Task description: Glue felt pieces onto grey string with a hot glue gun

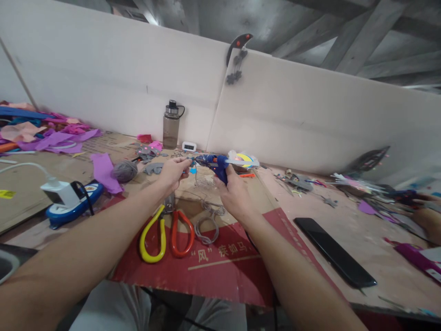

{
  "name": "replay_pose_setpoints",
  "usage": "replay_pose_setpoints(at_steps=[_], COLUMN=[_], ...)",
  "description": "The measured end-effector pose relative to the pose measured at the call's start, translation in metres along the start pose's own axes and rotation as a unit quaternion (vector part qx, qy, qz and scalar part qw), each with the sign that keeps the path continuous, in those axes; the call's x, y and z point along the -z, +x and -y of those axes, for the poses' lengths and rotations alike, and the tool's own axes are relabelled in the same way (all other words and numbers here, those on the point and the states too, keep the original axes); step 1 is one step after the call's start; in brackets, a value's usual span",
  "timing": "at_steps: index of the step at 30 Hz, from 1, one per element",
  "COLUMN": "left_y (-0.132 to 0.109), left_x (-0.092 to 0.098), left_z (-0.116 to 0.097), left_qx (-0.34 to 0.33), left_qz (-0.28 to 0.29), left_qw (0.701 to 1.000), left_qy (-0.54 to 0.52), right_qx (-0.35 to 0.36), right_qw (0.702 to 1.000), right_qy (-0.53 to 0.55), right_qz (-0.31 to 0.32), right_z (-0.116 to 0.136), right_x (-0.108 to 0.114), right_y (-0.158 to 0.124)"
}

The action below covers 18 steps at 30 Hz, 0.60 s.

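Observation:
My right hand (234, 193) is wrapped round the grip of a blue hot glue gun (215, 164), whose nozzle points left. My left hand (174, 174) is pinched on a small piece right at the nozzle tip; a bit of light blue (193, 171) shows below the fingers, but I cannot make the piece out. Both hands hover over a red cardboard sheet (220, 271). Scissors with one yellow and one red handle (165, 236) lie under my left wrist, beside a grey wire loop (206, 225).
A grey water bottle (171, 124) and small white clock (189, 146) stand at the partition. A blue power strip with white plug (70, 200) sits left, purple felt scraps (55, 138) beyond. A black phone (334, 252) lies right. Another person's hand (429, 220) shows at far right.

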<state>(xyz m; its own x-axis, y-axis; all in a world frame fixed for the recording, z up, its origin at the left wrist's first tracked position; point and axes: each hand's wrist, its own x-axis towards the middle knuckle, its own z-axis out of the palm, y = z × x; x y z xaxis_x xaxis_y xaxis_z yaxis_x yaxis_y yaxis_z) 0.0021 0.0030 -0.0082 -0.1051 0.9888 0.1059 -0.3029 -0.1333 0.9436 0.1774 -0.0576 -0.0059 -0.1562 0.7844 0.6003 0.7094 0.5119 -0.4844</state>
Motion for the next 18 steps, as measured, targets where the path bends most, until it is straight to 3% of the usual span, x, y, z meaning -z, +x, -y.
replay_pose_setpoints(at_steps=[18], left_y=[0.0023], left_x=[0.0029], left_z=[-0.0001], left_qx=[0.008], left_qz=[0.009], left_qw=[1.0], left_qy=[-0.013], right_qx=[-0.013], right_qw=[1.0], right_qy=[-0.004], right_qz=[-0.006], right_z=[0.0039], right_x=[0.004], right_y=[0.0002])
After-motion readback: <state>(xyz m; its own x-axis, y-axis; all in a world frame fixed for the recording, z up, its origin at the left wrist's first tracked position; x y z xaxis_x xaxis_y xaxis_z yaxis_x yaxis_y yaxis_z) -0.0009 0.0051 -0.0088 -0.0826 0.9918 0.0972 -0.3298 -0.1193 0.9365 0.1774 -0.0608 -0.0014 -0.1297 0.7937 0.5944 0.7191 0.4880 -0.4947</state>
